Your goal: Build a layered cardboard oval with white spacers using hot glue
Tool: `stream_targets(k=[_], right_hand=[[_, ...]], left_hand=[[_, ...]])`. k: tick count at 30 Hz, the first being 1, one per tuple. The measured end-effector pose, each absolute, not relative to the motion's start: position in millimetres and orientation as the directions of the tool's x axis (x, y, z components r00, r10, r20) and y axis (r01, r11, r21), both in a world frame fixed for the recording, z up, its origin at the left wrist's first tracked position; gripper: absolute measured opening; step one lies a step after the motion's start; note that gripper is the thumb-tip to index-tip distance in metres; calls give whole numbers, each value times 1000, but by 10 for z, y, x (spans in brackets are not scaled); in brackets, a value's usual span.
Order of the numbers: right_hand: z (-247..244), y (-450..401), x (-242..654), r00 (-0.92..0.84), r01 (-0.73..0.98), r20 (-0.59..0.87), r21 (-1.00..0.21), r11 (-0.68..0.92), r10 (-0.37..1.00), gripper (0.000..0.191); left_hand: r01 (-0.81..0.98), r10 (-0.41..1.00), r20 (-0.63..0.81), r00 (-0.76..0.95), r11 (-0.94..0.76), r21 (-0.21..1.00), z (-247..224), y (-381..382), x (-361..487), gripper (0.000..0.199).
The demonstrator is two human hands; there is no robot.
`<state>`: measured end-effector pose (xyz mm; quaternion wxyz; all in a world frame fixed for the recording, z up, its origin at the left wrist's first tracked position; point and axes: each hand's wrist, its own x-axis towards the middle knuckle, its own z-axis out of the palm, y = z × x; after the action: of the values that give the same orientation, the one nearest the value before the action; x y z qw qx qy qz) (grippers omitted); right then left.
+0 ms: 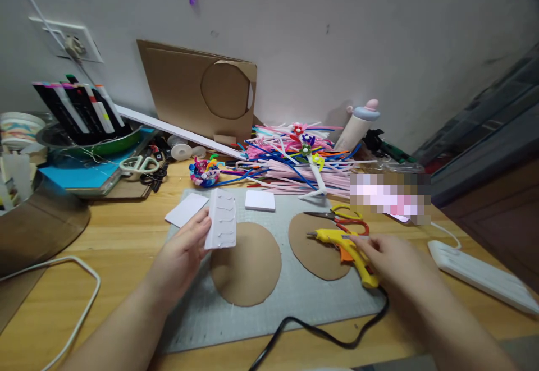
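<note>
My left hand (183,256) grips a white rectangular block (223,219) by its left edge, raised above the mat. Wavy lines of what looks like glue run across its upper face. My right hand (385,253) pinches a yellow hot glue gun (334,237) near the back of its body, with the nozzle pointing left. Below the gun is a cardboard disc (314,256), and red-and-yellow-handled scissors (351,219) lie just behind it. Another cardboard disc (248,273) lies flat near the block. A second white block (260,200) and a white card (186,209) rest farther back.
A grey cutting mat (236,320) covers the middle of the wooden table. Behind it lie many pipe cleaners (290,172) and a cardboard sheet (177,85) leaning on the wall. The gun's black cord (320,337) crosses the front. A white power strip (484,275) lies right.
</note>
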<state>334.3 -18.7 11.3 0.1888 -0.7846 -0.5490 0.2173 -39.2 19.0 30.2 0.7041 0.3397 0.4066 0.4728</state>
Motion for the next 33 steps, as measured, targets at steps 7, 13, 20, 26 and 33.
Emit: stream_targets(k=[7,13,20,26,33], right_hand=[[327,-89,2101,-333,816,-40,-513,266,942,62],[116,94,1529,-357,905,-170,-306,295,919,118],[-14,208,1571,-177,540,-51,-840,54,983,90],[36,106,1678,-5,142,-153,-978,-150,988,48],[34,-3,1816,-204,-362,-378,-828,-428,903,36]], left_hand=[[-395,949,-243,201,305,867,312,188,-346,50],[-394,946,-257,196,316,863,310,188,-373,47],[-408,949,-231,216,303,861,359,153,-366,53],[-318,973,-72,219,141,937,354,132,-386,48],[309,917,300,263,-374,874,246,64,-375,37]])
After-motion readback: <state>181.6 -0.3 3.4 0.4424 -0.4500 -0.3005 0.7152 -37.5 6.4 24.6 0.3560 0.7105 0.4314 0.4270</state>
